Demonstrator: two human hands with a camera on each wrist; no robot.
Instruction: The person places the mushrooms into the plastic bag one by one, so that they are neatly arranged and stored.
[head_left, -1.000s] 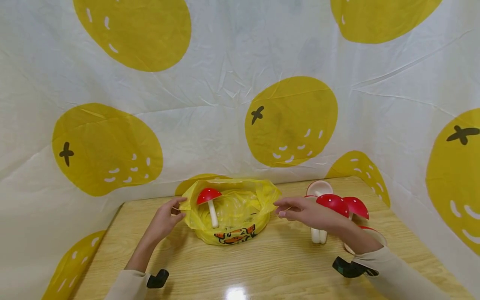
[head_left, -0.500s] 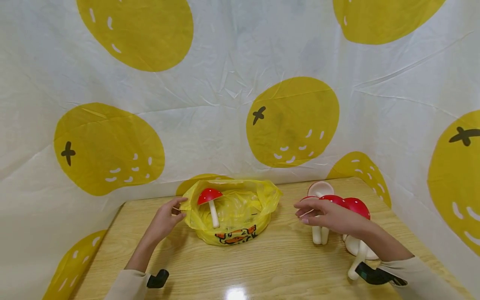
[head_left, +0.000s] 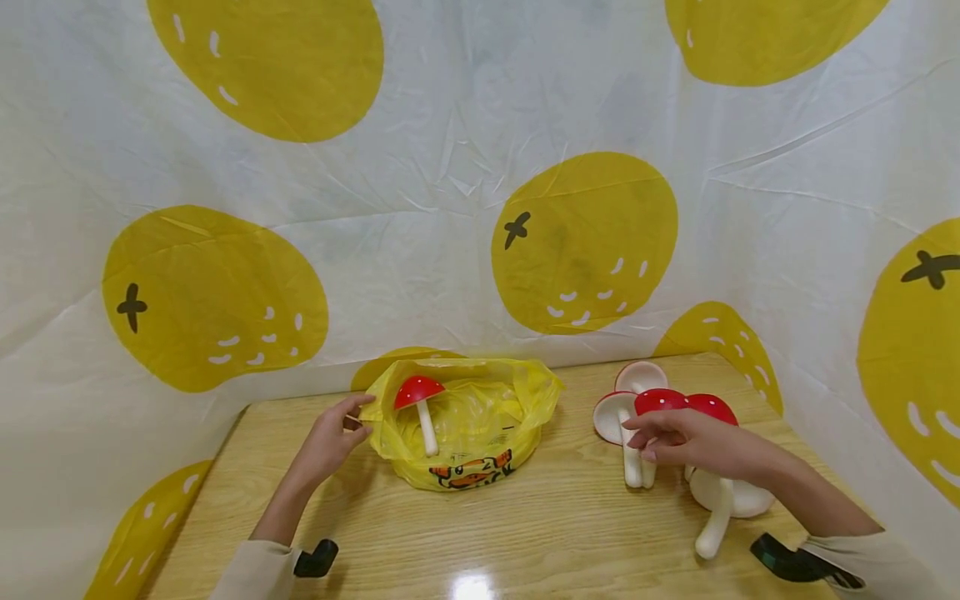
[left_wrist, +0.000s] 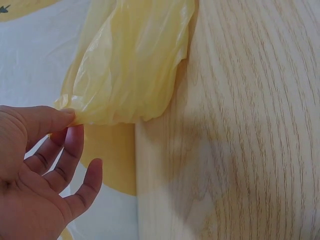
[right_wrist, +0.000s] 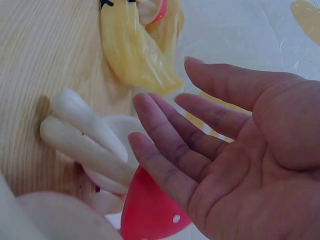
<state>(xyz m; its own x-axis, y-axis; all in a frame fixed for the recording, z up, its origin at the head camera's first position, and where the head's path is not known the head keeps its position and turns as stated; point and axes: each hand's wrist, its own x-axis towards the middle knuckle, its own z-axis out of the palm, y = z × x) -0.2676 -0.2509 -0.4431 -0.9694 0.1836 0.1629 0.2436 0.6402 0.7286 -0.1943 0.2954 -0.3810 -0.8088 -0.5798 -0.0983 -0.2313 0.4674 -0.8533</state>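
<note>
A yellow plastic bag (head_left: 408, 473) stands on the table with its mouth spread wide. One toy mushroom (head_left: 418, 390) with a red, white-dotted cap and a pale stem leans inside it. My left hand (head_left: 335, 433) pinches the bag's left rim between thumb and fingertips; the left wrist view shows the pinched film (left_wrist: 125, 95) close up. Over a cluster of several more mushrooms at the right hovers my right hand (head_left: 701, 440), its fingers loosely bent and holding nothing. In the right wrist view a red cap (right_wrist: 147, 210) lies just beyond the fingers. The hand partly hides the cluster.
The pale wooden table (head_left: 480, 533) carries everything. At its back and sides hangs a white curtain (head_left: 420, 275) with big yellow fruit prints. One mushroom's stem (head_left: 716, 525) points toward the front, near my right wrist.
My right hand has left the bag's right side and moved rightward to the mushroom cluster. My left hand keeps its pinch on the bag, which stays in place.
</note>
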